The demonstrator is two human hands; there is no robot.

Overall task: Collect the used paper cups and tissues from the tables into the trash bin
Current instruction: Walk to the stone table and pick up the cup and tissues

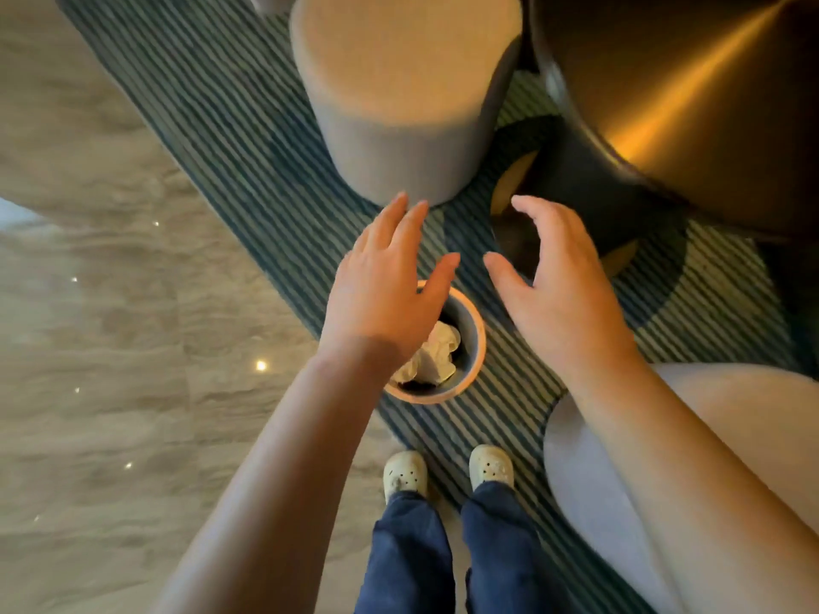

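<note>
**Both hands loose over the little round bin, tissues inside**

Starting at the fingers point(392, 223): the ones on the left hand point(385, 281) are straight and slightly fanned, fully released, palm down. The right hand point(558, 294) is the same deal, just softer. Its fingers point(534, 214) arc a bit and the thumb sticks out toward the left one, not gripping anything. The two hands sit side by side with a gap between them.

Directly under the left wrist is the trash bin point(477, 343), a small round one with a smooth, thick, pale rim and a dark inside. Crumpled white tissues point(436, 356) are bunched up in it, all creased and puffy.

The bin stands on a striped rug point(221, 126), ribbed dark and light lines, right at its edge where it meets the glossy stone-look floor point(88, 303).

Beyond the fingertips is a fat cylindrical ottoman point(399, 95) in fuzzy grey fabric. Beside it on the right is a round table point(687, 82) with a dark brushed-metal top catching a warm streak of light. Another rounded grey stool point(585, 463) is at lower right.

Down at the bottom: pale perforated clogs point(405, 474) and navy trousers point(407, 551).
</note>
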